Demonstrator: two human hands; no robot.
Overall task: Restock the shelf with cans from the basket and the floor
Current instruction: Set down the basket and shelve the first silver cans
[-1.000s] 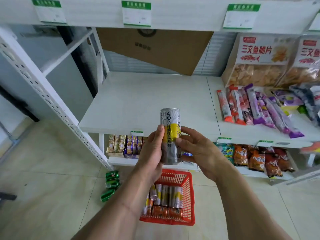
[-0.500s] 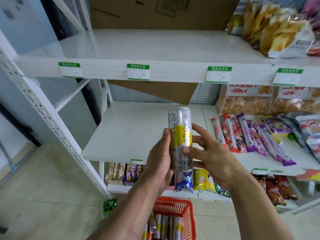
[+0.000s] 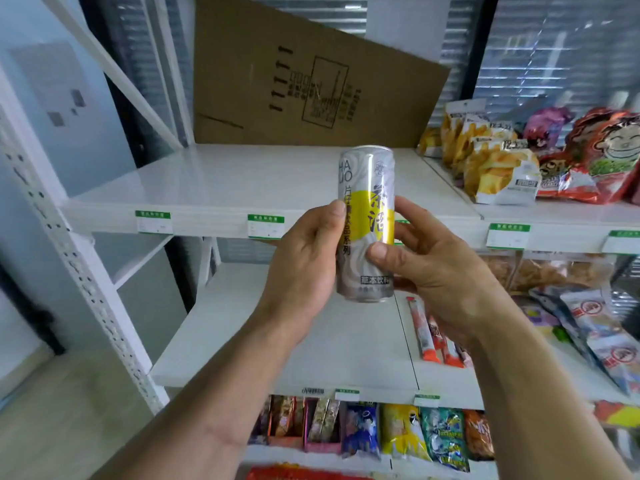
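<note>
Head view gives me an upright can [image 3: 366,223] grasped from both sides, left hand [image 3: 304,268] and right hand [image 3: 436,271] fingers wrapped round it, before the shelf [image 3: 242,188].

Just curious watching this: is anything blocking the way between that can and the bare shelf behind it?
Nothing visible: the can, held upright by both hands, faces a bare shelf; only cardboard leans at its back.

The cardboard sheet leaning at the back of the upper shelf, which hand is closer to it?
Left, slightly. The left hand grips the can almost directly below the cardboard sheet; the right hand grips the can's other side, below the sheet's right edge.
</note>
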